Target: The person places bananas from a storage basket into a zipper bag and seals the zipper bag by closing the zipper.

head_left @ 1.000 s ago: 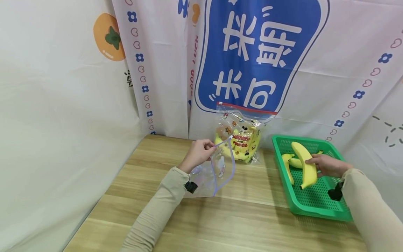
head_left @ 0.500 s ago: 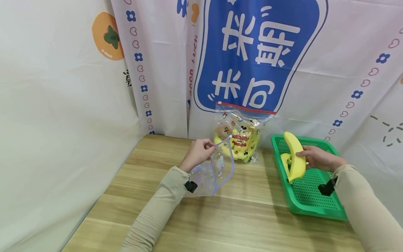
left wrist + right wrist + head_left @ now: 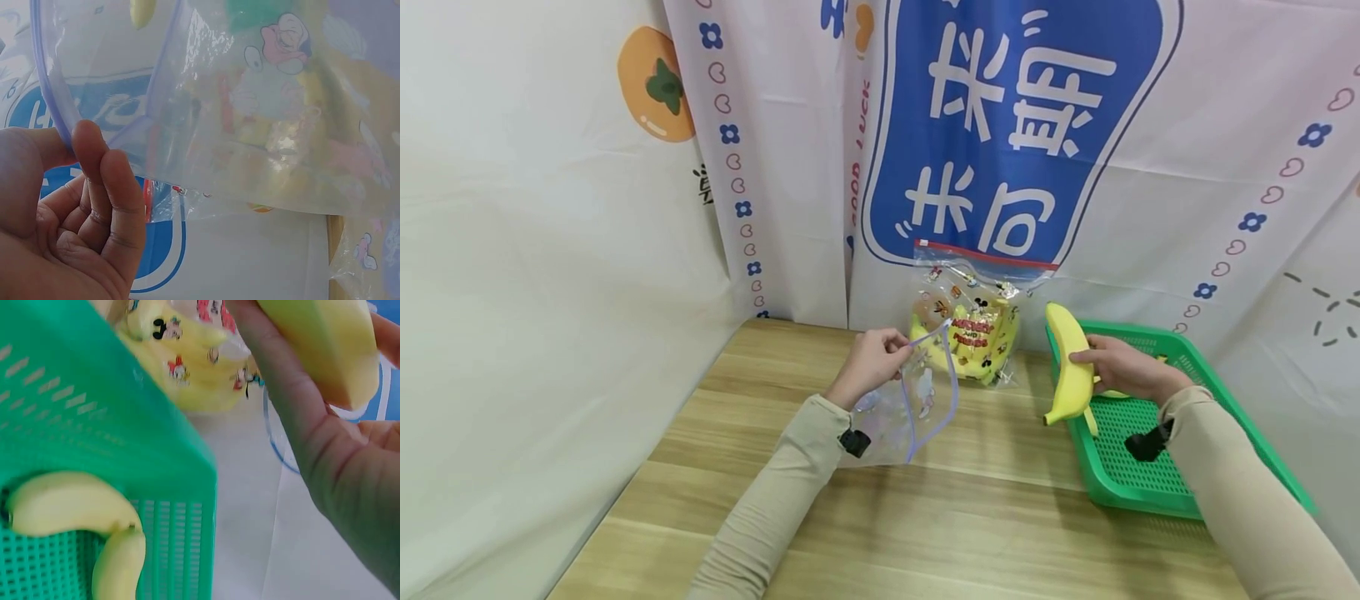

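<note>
My left hand [image 3: 874,363] pinches the purple-trimmed rim of a clear zip bag [image 3: 891,429] between thumb and fingers. The bag's mouth gapes toward the right, and cartoon prints show on its film in the left wrist view. With my right hand [image 3: 1126,367] I grip a yellow banana [image 3: 1070,367], tilted, above the left rim of a green basket [image 3: 1150,492]. Thumb and fingers lie on either side of this banana in the right wrist view. Two more bananas [image 3: 69,503] lie in the basket, mostly covered by my hand in the head view.
A red-topped zip bag [image 3: 970,333] with yellow contents stands behind the purple-trimmed bag, against the printed curtain [image 3: 805,167]. The wooden table [image 3: 940,533] runs between bag and basket. A white curtain [image 3: 550,292] hangs along the left.
My right hand has carried the banana leftward, from over the basket's interior to its left rim. The left hand and its bag have stayed nearly still.
</note>
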The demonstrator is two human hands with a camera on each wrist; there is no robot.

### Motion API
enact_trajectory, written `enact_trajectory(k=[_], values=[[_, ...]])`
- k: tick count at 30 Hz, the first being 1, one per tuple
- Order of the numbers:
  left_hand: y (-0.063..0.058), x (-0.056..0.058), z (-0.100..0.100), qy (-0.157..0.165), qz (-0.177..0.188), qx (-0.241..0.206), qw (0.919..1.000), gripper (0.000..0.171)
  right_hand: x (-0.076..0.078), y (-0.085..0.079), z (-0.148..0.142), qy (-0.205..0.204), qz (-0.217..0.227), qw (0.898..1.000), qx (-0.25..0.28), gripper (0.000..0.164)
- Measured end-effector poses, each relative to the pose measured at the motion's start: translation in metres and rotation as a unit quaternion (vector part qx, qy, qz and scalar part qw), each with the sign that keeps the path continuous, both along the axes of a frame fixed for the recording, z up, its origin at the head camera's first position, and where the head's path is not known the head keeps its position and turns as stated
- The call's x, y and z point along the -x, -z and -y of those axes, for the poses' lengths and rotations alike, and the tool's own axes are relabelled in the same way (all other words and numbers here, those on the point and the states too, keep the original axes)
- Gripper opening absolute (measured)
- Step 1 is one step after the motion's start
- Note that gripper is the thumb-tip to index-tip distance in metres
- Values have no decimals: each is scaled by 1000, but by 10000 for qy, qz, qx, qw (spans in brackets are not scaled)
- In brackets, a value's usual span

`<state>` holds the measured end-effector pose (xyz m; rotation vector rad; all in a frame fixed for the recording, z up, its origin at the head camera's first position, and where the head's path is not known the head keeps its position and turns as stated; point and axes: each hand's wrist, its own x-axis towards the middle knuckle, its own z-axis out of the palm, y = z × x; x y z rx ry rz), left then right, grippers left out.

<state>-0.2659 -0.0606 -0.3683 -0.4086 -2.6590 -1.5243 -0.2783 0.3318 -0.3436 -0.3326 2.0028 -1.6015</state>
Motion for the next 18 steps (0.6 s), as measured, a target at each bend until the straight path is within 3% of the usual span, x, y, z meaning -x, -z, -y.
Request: enact_trajectory(k=[18], values=[[4,3,-6,-147,192,-11,9997,15,-10,-2,70,493,-377,9975,353,67]])
